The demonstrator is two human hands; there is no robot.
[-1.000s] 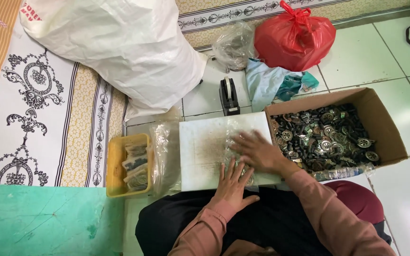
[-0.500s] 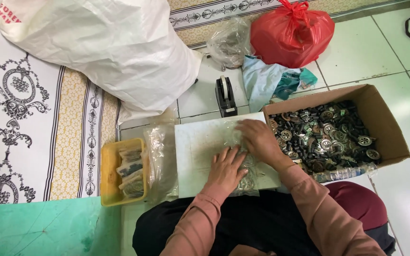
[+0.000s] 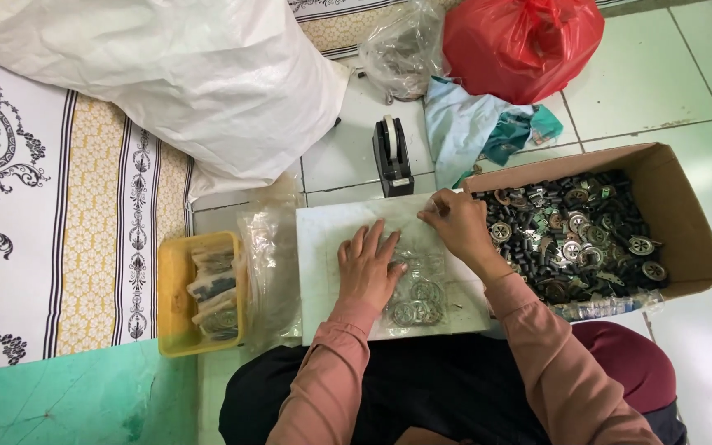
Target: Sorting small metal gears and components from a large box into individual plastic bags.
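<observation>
1. a big white sack (image 3: 166, 82) is lying on the floor, far above the white board (image 3: 331, 247) and to its left.
2. a brown box (image 3: 677, 214) is sitting just right of the white board. it is holding lots of small dark metal parts (image 3: 574, 235), so many are waiting to be packed, i think.
3. a red bag (image 3: 521, 45) is sitting far above the board, to the right.
4. the white board is resting on the person's lap, right in the middle.
5. a yellow tray (image 3: 173, 297) is sitting left of the board. it is holding a few filled little bags (image 3: 212, 288), so some packing looks done.
6. a black tape holder (image 3: 392, 155) is standing just above the board.
7. the left hand (image 3: 368, 268) is lying flat and open on the board, pressing down on a small clear bag (image 3: 414, 288).
8. the right hand (image 3: 455, 222) is pinching the top edge of the clear bag near the board's upper right corner.
9. the clear bag is lying on the board with round metal parts inside. it is looking full but not taped shut yet.
</observation>
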